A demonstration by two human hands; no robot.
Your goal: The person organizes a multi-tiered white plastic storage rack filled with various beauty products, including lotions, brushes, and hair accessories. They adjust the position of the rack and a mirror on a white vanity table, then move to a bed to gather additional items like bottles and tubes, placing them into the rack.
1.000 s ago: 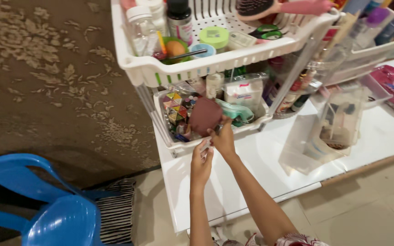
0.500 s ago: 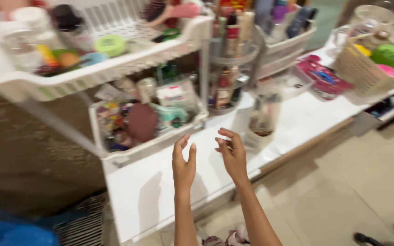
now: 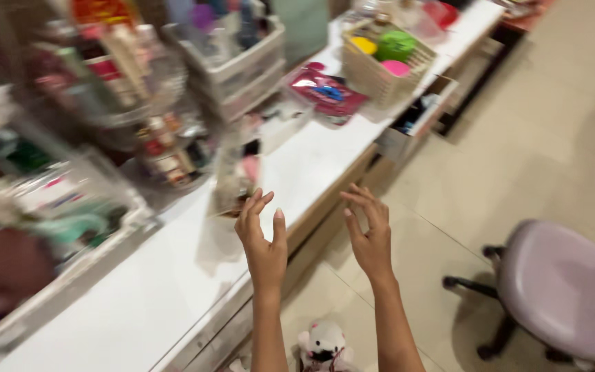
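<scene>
Both my hands are raised in front of me with fingers spread and nothing in them. My left hand hovers over the front edge of a long white counter. My right hand is beside it, out over the tiled floor. Just beyond my left hand stands a clear plastic organiser holding small items. A white tiered rack full of small toiletries sits at the far left, blurred.
Further along the counter are a pink packet, a woven basket with coloured round items and stacked white trays. A lilac stool on wheels stands on the right. A small white plush toy shows below.
My hands let go of the dark red item in the rack and came away open. The view swung right, from the rack and blue chair to the counter and stool.
</scene>
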